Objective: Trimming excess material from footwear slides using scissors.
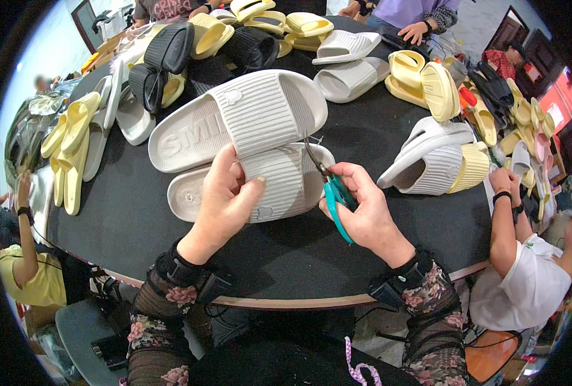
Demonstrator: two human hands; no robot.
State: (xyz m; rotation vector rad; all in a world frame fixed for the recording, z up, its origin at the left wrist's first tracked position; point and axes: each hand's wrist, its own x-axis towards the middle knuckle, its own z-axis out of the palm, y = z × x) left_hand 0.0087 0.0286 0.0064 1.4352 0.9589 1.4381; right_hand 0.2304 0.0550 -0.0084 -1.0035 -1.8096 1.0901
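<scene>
A pair of light grey slide sandals is held over the black table, the upper slide (260, 116) lying above and partly over the lower slide (286, 183). My left hand (225, 193) is closed on the pair, its fingers between the two slides and the thumb on the lower one's ribbed strap. In my right hand (366, 212) is a pair of scissors (338, 202) with teal handles, closed in the fingers. Their thin dark blades point up to the toe ends of both slides, beside a small thin pale strand. Whether the blades touch it I cannot tell.
Grey and cream slides (434, 157) lie at the right on the black tabletop (286, 257). Yellow, grey and black slides (170, 48) are heaped along the far side, with more yellow ones (73, 148) at the left. Co-workers (521, 276) sit or stand around the table.
</scene>
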